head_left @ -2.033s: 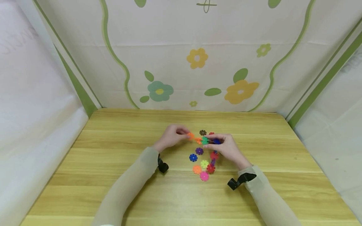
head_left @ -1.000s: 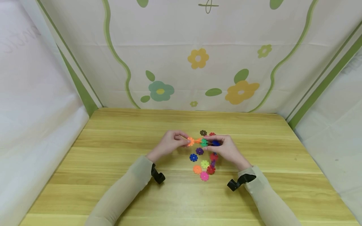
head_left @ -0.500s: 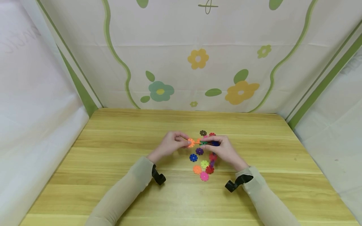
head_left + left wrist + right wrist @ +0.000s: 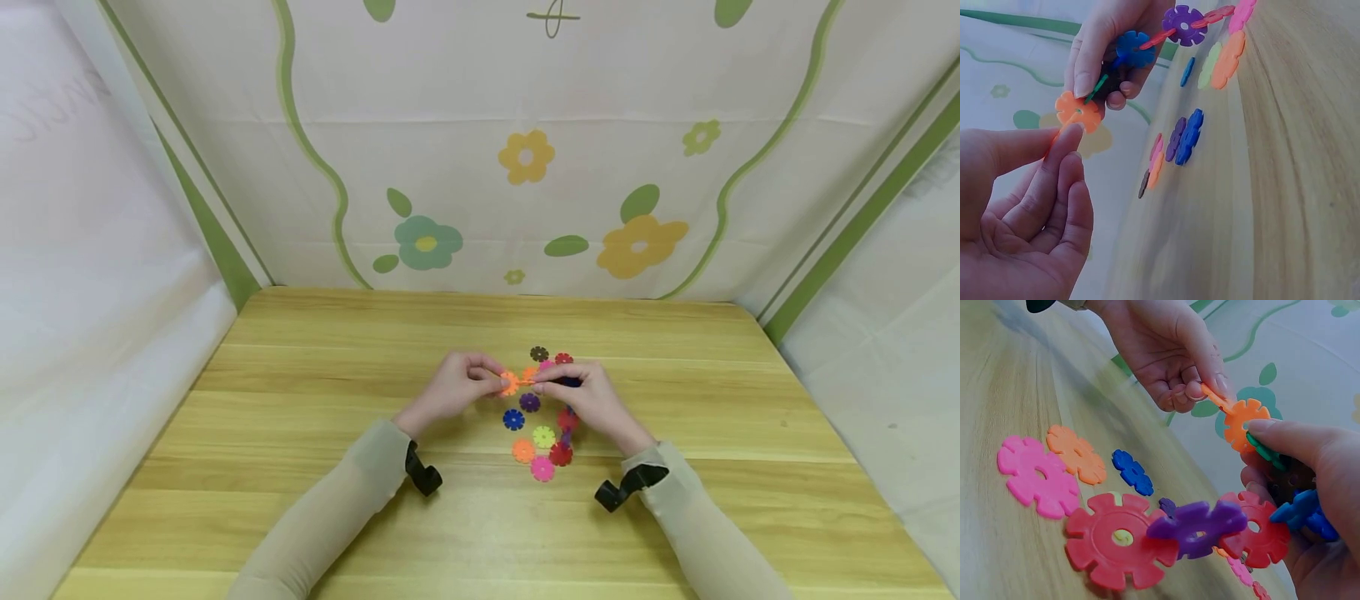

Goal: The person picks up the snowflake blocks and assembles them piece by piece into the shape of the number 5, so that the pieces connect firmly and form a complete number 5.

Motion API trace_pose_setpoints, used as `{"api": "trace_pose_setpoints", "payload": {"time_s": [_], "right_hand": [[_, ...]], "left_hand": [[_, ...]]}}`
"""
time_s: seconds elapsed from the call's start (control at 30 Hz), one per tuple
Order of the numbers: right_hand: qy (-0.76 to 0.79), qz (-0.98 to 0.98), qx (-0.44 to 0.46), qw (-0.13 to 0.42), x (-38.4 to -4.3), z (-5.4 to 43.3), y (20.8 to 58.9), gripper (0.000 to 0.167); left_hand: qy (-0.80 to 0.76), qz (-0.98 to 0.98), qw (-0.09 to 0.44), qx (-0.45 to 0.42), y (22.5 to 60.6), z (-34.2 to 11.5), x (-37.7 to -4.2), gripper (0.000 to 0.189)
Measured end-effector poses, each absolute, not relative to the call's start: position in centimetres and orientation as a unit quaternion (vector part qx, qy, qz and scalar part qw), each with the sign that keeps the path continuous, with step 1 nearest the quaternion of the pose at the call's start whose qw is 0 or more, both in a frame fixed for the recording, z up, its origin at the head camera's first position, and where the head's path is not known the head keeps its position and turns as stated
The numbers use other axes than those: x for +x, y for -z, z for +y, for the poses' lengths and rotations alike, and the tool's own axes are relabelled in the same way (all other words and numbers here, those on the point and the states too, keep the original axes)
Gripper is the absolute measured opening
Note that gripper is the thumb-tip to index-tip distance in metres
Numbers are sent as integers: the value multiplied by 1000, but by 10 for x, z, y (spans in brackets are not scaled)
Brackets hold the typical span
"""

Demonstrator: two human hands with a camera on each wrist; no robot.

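My left hand (image 4: 457, 387) pinches an orange notched plastic disc (image 4: 1215, 398) between thumb and forefinger, at its edge. That disc meets the rim of another orange disc (image 4: 1244, 425), the end of a chain of slotted-together discs. My right hand (image 4: 596, 400) holds this end of the chain, its thumb over the orange disc and the green disc (image 4: 1265, 451). Past the fingers run a dark disc, blue discs (image 4: 1135, 49), a red disc (image 4: 1255, 528), a purple disc (image 4: 1197, 528) and a red end disc (image 4: 1119, 540). My right fingers partly hide the dark one.
Loose discs lie on the wooden table (image 4: 300, 400): brown (image 4: 539, 354), red (image 4: 564, 359), purple (image 4: 529, 402), blue (image 4: 513, 419), yellow-green (image 4: 543, 437), orange (image 4: 523, 451) and pink (image 4: 542, 468), among others. A printed cloth (image 4: 450, 167) hangs behind the table.
Two seconds ago the left hand's orange disc was apart from the chain; the left hand has brought it right and nearer, against the end disc. My right fingers have shifted left along the chain.
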State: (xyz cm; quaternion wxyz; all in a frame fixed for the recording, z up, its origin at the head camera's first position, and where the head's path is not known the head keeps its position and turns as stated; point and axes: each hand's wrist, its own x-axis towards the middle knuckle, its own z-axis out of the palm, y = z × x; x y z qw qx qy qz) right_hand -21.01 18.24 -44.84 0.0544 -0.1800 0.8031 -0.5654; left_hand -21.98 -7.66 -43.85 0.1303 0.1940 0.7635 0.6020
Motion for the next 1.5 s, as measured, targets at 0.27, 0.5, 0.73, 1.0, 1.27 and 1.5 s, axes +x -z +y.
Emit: {"api": "trace_pose_setpoints", "payload": {"time_s": [0.27, 0.5, 0.73, 1.0, 1.27, 1.5], "right_hand": [[573, 794, -199, 45, -211, 182, 447, 14], [576, 788, -213, 42, -213, 182, 445, 13], [576, 793, -191, 43, -214, 181, 443, 28], [601, 777, -180, 50, -217, 190, 444, 56], [543, 828, -116, 77, -217, 200, 452, 70], [525, 838, -100, 113, -213, 202, 458, 62]], "left_hand": [[-624, 746, 137, 188, 438, -74, -219, 11], [-632, 738, 142, 190, 439, -73, -220, 12], [-623, 744, 140, 199, 437, -77, -221, 15], [-635, 733, 160, 183, 433, -84, -221, 19], [-623, 750, 147, 168, 434, -92, -221, 25], [-625, 753, 139, 150, 437, -100, -220, 26]]}}
